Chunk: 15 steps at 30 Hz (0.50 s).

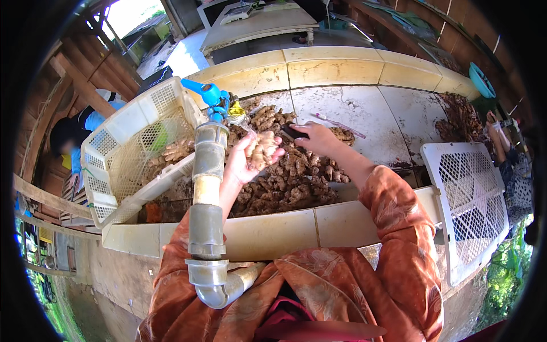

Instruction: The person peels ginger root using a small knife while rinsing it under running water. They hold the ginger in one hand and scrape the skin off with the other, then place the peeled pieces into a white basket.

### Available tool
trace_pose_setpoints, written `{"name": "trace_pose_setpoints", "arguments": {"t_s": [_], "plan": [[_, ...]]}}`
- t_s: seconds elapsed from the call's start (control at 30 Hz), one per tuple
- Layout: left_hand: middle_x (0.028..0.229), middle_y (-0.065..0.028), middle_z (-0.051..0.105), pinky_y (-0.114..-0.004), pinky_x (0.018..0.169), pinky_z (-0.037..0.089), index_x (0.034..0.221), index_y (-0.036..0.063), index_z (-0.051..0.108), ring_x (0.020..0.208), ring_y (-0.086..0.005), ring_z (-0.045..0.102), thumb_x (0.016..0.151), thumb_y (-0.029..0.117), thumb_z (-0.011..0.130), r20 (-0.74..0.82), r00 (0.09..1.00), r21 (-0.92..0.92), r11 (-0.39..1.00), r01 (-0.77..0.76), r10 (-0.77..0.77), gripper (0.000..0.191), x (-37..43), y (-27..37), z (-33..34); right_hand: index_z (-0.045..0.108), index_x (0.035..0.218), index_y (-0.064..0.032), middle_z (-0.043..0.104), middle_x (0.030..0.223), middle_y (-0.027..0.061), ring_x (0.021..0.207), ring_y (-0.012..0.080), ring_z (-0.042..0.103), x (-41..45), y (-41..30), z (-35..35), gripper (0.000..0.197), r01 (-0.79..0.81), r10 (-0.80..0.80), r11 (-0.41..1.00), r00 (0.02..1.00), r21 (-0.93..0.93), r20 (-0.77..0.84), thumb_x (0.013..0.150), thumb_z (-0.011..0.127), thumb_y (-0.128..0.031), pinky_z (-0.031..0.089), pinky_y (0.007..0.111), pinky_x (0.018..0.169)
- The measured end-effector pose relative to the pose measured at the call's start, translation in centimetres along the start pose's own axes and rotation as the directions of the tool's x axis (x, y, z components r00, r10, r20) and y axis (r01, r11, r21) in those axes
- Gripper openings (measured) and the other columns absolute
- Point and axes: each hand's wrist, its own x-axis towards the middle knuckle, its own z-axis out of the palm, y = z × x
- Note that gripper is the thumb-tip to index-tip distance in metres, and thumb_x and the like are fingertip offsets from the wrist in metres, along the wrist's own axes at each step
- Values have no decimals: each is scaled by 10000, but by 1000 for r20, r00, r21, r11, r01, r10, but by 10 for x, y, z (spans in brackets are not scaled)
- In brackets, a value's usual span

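My left hand [240,166] cradles a pale, knobbly ginger root [261,150] beside the blue-handled tap [215,101]. My right hand [315,136] grips a dark object [294,131], possibly a brush, just right of that root. The fingers partly cover this object. Under and around both hands spreads a heap of soil-covered ginger [288,186] in a white-tiled trough [359,111]. A toothbrush [342,125] with a pinkish handle lies on the tiles past my right hand.
A grey pipe [208,171] rises close before my left arm. At left, a tilted white plastic crate [139,124] holds paler ginger [177,149]. A white lattice crate [468,205] leans at right. People work at left [92,119] and right [504,145]; more ginger [459,117] lies near the right one.
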Motion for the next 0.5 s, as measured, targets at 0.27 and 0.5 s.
{"name": "trace_pose_setpoints", "arguments": {"t_s": [0.27,0.5], "plan": [[1030,-111,642,-494,784,513,1089,97,561,931,-292,637,910,429,432,-239,970,14,999,48,-43,399,1,-2,-2,516,1291,-251,553,1175,140,1043,306,570,-8,-14,12,487,612,-610,789,767,-58,-200,820,639,-247,491,387,888],[1066,-103,623,-520,788,509,1162,121,538,939,-299,631,953,491,371,-270,961,2,998,56,-54,456,9,-5,-11,561,1252,-238,564,1197,128,1057,310,570,0,-17,10,492,610,-589,788,787,83,-186,774,678,-222,474,392,910]]}}
